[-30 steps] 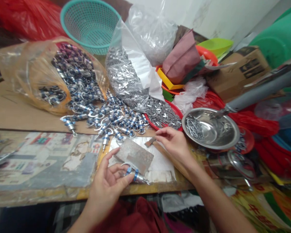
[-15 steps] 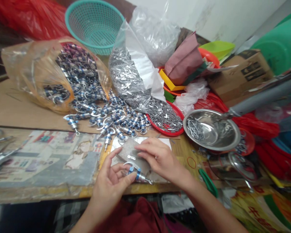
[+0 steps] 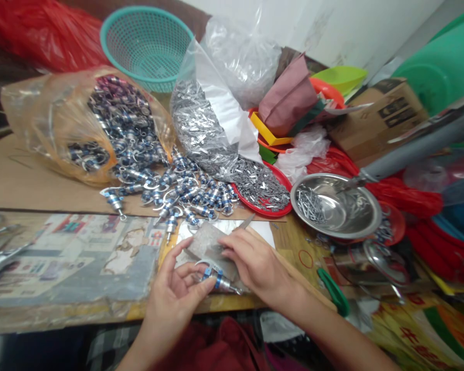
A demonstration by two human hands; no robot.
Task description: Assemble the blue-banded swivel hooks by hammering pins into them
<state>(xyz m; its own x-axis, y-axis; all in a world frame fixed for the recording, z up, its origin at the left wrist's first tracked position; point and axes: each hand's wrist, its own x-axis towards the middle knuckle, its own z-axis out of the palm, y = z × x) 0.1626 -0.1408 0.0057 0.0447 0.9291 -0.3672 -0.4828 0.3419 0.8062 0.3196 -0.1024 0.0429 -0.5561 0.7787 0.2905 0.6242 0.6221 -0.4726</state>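
Note:
My left hand (image 3: 178, 288) pinches a small blue-and-silver metal fitting (image 3: 216, 278) with a curved claw and a ring end, tilted at the front edge of a grey metal block (image 3: 206, 239). My right hand (image 3: 255, 263) is closed beside the block, its fingertips over the block's right side. Out of this hand runs a wooden-handled tool (image 3: 301, 278), its handle passing behind my wrist. A narrow metal tip (image 3: 247, 221) shows beyond the knuckles and looks like part of the same tool. Whatever lies under my right fingertips is hidden.
A heap of similar fittings (image 3: 193, 193) spills from an orange plastic bag (image 3: 42, 113). Small metal links fill a clear bag (image 3: 197, 118) and a red plate (image 3: 268, 208). Right of them, a steel bowl (image 3: 340, 206) holds pins, under a grey lever (image 3: 410, 147). Pliers (image 3: 7, 257) lie left.
The wooden-handled tool now shows at my right hand, which has closed more and turned over the block. The small link seen on the block is hidden. My left hand has hardly moved.

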